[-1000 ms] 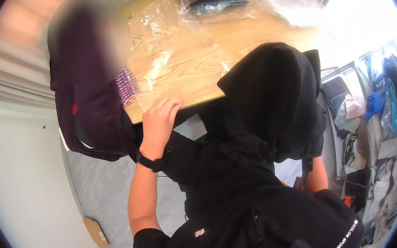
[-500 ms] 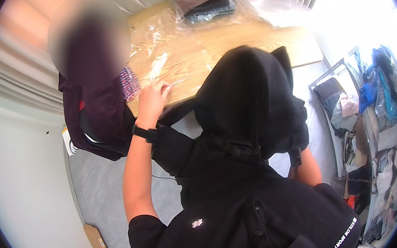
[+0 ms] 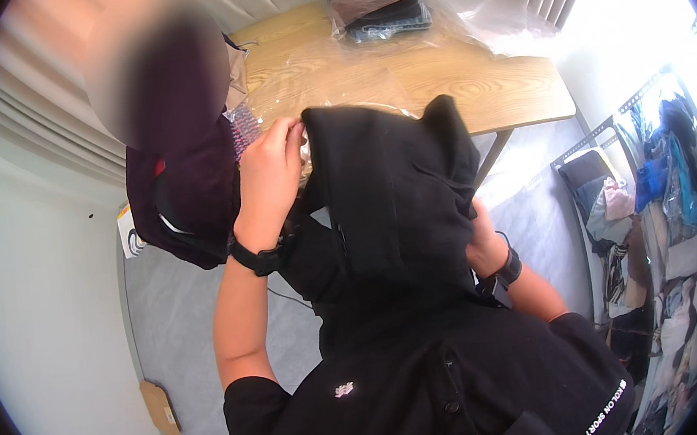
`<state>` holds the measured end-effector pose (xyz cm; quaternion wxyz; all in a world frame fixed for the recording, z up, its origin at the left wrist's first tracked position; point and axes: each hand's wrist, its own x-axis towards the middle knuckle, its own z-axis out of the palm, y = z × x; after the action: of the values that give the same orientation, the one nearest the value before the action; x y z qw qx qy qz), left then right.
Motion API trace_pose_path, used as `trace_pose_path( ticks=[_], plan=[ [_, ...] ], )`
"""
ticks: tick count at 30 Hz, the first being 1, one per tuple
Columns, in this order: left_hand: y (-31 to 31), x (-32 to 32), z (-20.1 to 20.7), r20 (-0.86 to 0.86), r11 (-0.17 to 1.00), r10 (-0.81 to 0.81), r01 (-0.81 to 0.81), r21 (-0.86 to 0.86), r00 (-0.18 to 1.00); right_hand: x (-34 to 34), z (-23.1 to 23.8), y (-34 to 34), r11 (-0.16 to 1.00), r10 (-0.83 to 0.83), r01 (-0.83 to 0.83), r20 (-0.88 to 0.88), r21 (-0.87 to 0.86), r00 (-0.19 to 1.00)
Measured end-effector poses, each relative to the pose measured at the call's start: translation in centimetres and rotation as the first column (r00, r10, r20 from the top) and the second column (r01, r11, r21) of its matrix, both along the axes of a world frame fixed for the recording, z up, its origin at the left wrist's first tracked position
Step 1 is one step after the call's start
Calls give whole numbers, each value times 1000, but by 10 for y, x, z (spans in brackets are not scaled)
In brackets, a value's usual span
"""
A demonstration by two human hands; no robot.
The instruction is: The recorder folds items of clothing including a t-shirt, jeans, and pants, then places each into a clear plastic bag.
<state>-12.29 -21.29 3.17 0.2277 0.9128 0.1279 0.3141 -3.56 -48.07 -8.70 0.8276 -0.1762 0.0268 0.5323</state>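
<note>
A black hoodie [image 3: 396, 187] hangs raised in front of my chest, over the front edge of the table. My left hand [image 3: 275, 161] pinches its upper left edge between thumb and fingers. At the garment's right side, lower down, my right hand [image 3: 484, 241] grips the cloth; its fingertips are hidden behind the fabric. A black band is on each of my wrists. The lower part of the hoodie blends with my black shirt [image 3: 397, 357], so its end cannot be made out.
Clear plastic film lies on the wooden table [image 3: 488, 88]. Folded clothes in a clear bag [image 3: 382, 10] are at the back. A person in a dark purple top [image 3: 184, 184] is close on my left. A rack of clothes [image 3: 659, 185] stands right; a cardboard piece [image 3: 159, 409] lies lower left.
My left hand has moved from the plastic film on the table to the hoodie's edge. The hoodie has shifted left and spread out, and my right hand has come into view beside it.
</note>
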Motion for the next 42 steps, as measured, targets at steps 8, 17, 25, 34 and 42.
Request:
trace_pose_path(
  ticks=[8, 17, 25, 34, 42],
  plan=[
    [-17, 11, 23, 135, 998, -57, 58, -5, 989, -18, 42, 38, 918, -207, 346, 514, -192, 832],
    [-26, -2, 33, 89, 944, -242, 213, 253, 966, -34, 74, 68, 956, 128, 237, 973, -172, 191],
    [-37, -36, 52, 153, 912, -215, 143, 384, 965, -20, 52, 72, 983, -148, 182, 506, -19, 850],
    [-40, -50, 68, 161, 998, -66, 64, 19, 985, 14, 42, 83, 932, -136, 37, 254, 361, 957],
    [-29, -28, 76, 258, 998, 13, -27, 50, 966, 7, 87, 151, 918, 107, -98, -1, 384, 994]
  ],
)
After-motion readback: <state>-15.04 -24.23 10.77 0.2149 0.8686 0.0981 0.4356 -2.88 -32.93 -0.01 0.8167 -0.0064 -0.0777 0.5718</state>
